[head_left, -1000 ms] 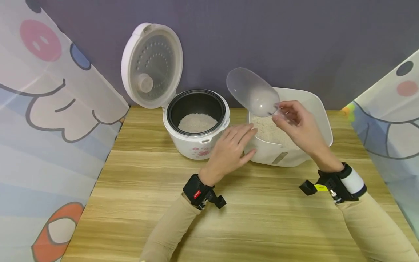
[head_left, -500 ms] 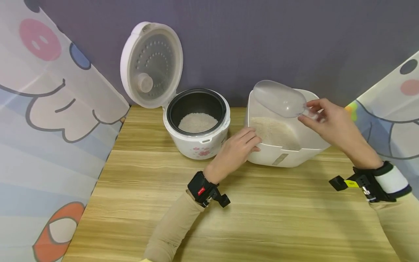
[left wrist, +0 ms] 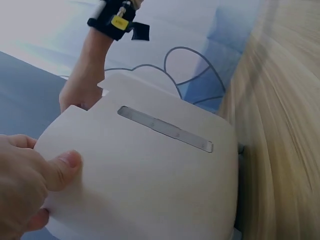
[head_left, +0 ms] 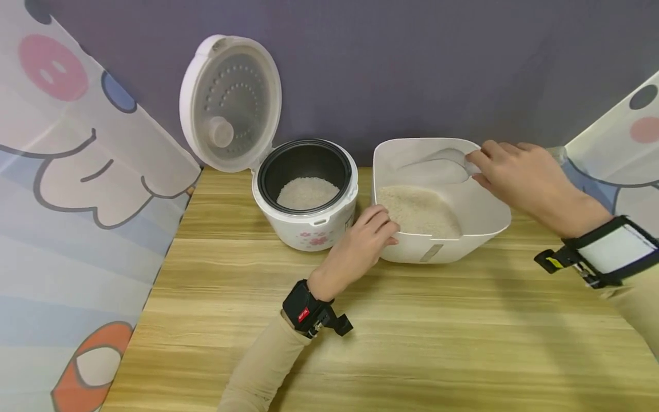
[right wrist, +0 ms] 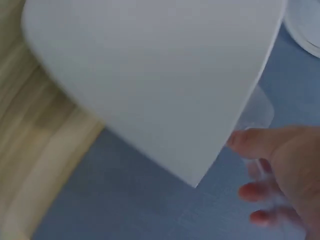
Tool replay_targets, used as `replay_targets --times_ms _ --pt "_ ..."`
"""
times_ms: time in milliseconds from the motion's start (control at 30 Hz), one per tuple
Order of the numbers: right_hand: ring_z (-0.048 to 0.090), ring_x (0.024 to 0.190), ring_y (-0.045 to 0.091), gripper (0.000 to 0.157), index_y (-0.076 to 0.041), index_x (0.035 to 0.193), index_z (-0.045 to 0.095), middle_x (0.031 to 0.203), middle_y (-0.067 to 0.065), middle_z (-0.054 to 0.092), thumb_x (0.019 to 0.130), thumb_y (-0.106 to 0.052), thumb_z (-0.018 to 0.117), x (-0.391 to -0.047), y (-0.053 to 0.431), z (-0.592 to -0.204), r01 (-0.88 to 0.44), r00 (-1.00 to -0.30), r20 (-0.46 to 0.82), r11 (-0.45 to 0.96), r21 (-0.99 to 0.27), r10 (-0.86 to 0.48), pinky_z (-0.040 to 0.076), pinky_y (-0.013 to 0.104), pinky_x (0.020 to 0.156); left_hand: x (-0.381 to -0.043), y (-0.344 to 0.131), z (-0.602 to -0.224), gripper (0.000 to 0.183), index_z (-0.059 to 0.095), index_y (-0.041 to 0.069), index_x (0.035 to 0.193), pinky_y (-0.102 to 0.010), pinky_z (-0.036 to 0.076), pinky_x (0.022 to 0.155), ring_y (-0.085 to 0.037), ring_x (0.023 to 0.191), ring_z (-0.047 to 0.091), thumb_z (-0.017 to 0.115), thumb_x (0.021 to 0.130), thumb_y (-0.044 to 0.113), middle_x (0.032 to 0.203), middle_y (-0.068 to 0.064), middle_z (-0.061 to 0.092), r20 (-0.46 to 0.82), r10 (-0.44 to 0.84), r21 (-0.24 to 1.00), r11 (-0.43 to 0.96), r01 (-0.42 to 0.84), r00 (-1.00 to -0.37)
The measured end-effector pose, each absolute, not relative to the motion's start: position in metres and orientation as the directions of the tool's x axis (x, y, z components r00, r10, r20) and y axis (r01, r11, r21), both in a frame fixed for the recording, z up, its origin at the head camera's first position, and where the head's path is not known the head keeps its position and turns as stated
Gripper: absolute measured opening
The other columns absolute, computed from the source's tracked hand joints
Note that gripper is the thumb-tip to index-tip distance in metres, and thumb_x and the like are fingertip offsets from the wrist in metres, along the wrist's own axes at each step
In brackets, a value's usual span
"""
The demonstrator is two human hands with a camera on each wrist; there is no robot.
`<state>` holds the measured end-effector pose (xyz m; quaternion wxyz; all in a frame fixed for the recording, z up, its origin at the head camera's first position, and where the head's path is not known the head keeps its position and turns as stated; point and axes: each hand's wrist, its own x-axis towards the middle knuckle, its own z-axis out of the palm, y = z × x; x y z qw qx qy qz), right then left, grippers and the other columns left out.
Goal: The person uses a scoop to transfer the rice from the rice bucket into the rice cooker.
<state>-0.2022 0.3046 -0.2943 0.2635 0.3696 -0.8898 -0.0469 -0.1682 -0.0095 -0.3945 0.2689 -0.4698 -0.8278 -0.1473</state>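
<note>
My left hand (head_left: pixel 360 243) holds the front left rim of a white rice bin (head_left: pixel 458 249). In the left wrist view its thumb (left wrist: pixel 62 170) lies on the bin's outer wall, below the rim. Pale rice (head_left: pixel 419 209) covers the bin's floor, heaped toward the left. Over the right side of the bin, my right hand (head_left: pixel 535 180) grips a clear plastic scoop (head_left: pixel 452 163) by the handle. The scoop's bowl reaches down inside the bin, against the back wall in the head view. From the right wrist, the scoop (right wrist: pixel 257 110) shows partly behind the bin's edge.
Left of the bin stands a white rice cooker (head_left: pixel 285 226) with its lid (head_left: pixel 234 106) raised and rice (head_left: pixel 307 193) in its dark inner pot. Both stand on a wooden table (head_left: pixel 412 343) against a grey back wall (head_left: pixel 386 68). Cartoon-print sheets (head_left: pixel 77 257) border both sides.
My right hand has carried the scoop from over the bin's left side to the right, then tipped it down into the bin. My left hand went from open at the bin's side to gripping its rim.
</note>
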Motion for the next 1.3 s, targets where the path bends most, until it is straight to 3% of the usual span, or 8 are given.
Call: replay_targets --times_ms 167,233,367,600,900,1067,1300 --pt "0.061 0.073 0.038 0.028 0.002 0.105 0.057 0.092 0.021 0.059 0.082 0.017 0.063 -0.217 0.298 -0.288 -0.696 -0.499 0.224 0.541 0.472 -0.837 0.049 0.047 0.060 -0.167 -0.013 -0.393 0.010 0.064 0.010 0.106 -0.026 0.044 0.104 -0.023 0.114 0.053 0.063 0.102 0.019 0.104 -0.003 0.058 0.587 0.692 0.028 0.503 0.864 -0.421" --pt "0.062 0.076 0.036 0.031 0.001 0.105 0.059 0.092 0.020 0.060 0.080 0.017 0.067 -0.221 0.294 -0.288 -0.705 -0.494 0.128 0.482 0.520 -0.860 0.050 0.047 0.063 -0.166 -0.014 -0.393 0.010 0.064 0.010 0.106 -0.025 0.045 0.102 -0.023 0.114 0.053 0.063 0.103 0.019 0.103 -0.003 0.057 0.585 0.691 0.032 0.503 0.864 -0.424" --pt "0.060 0.072 0.031 0.023 -0.002 0.090 0.060 0.081 0.015 0.059 0.078 0.009 0.077 -0.224 0.286 -0.292 -0.682 -0.484 -0.014 0.367 0.633 -0.875 0.047 0.041 0.068 -0.165 -0.014 -0.392 0.010 0.064 0.010 0.105 -0.024 0.047 0.100 -0.023 0.113 0.053 0.063 0.103 0.020 0.103 -0.003 0.057 0.584 0.693 0.027 0.504 0.863 -0.423" --pt "0.056 0.070 0.027 0.026 -0.005 0.075 0.056 0.070 0.012 0.057 0.076 0.007 0.078 -0.220 0.277 -0.297 -0.612 -0.483 -0.118 0.238 0.755 -0.868 0.038 0.039 0.084 -0.163 -0.014 -0.390 0.010 0.064 0.009 0.105 -0.024 0.048 0.098 -0.023 0.111 0.053 0.062 0.103 0.019 0.102 -0.004 0.057 0.591 0.687 0.029 0.506 0.862 -0.423" --pt "0.061 0.071 0.025 0.027 -0.008 0.075 0.061 0.072 0.009 0.064 0.071 0.004 0.085 -0.219 0.273 -0.292 -0.649 -0.517 -0.191 0.237 0.723 -0.834 0.039 0.039 0.091 -0.163 -0.011 -0.390 0.011 0.063 0.009 0.104 -0.024 0.048 0.099 -0.023 0.110 0.054 0.062 0.104 0.021 0.102 -0.003 0.057 0.586 0.686 0.016 0.522 0.853 -0.431" --pt "0.063 0.071 0.025 0.029 -0.011 0.073 0.061 0.073 0.007 0.066 0.070 0.004 0.086 -0.219 0.272 -0.291 -0.685 -0.540 -0.202 0.287 0.670 -0.817 0.040 0.039 0.086 -0.164 -0.010 -0.392 0.012 0.063 0.010 0.103 -0.024 0.049 0.098 -0.023 0.110 0.054 0.062 0.104 0.021 0.102 -0.003 0.057 0.583 0.680 0.026 0.531 0.847 -0.444" --pt "0.062 0.065 0.021 0.034 -0.015 0.071 0.059 0.069 0.001 0.066 0.066 0.003 0.088 -0.216 0.276 -0.291 -0.744 -0.600 -0.190 0.455 0.490 -0.777 0.044 0.038 0.075 -0.165 -0.010 -0.393 0.011 0.063 0.010 0.103 -0.023 0.049 0.098 -0.022 0.112 0.054 0.062 0.103 0.021 0.103 -0.003 0.057 0.577 0.677 0.029 0.542 0.840 -0.457"
